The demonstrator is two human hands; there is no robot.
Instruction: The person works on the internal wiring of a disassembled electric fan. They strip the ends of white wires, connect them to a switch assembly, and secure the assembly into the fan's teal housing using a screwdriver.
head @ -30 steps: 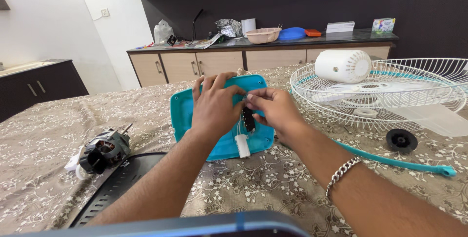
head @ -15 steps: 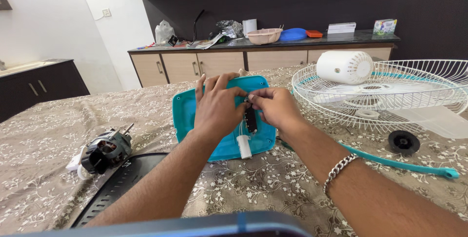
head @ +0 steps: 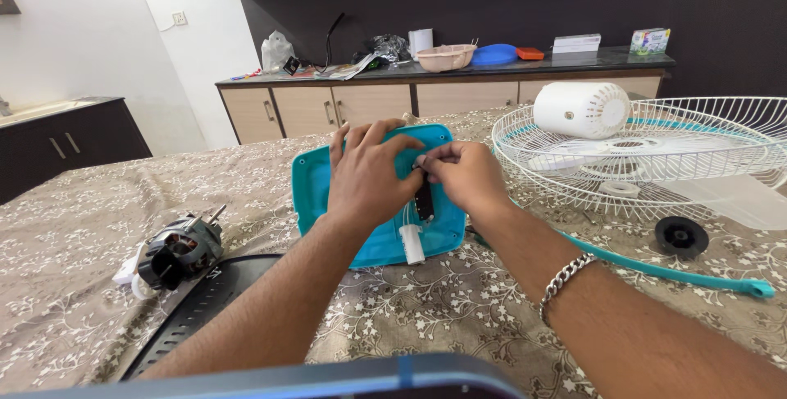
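- Centrally, a teal plastic cover (head: 377, 239) is tilted up on the flowered tablecloth (head: 426, 325), its hollow side turned toward the camera.
- Inside that hollow, a small black part (head: 424, 200) and a white cylinder (head: 411, 245) are seen, the cylinder near the lower rim.
- The cover is steadied by the left hand (head: 366, 176), whose fingers are spread flat over its upper half, with the tips hooked on the top edge.
- The right hand (head: 465, 173) is pinched at thumb and forefinger on something tiny just above the black part; what is gripped cannot be told.
- A white wire fan guard (head: 738, 132) lies to the right, and a white drum-shaped housing (head: 582, 109) is held in it.
- A fan motor (head: 176, 250) rests at the left, beside a black grille (head: 193, 313).
- A pink bowl (head: 446, 57) stands on the far counter; its contents are hidden.
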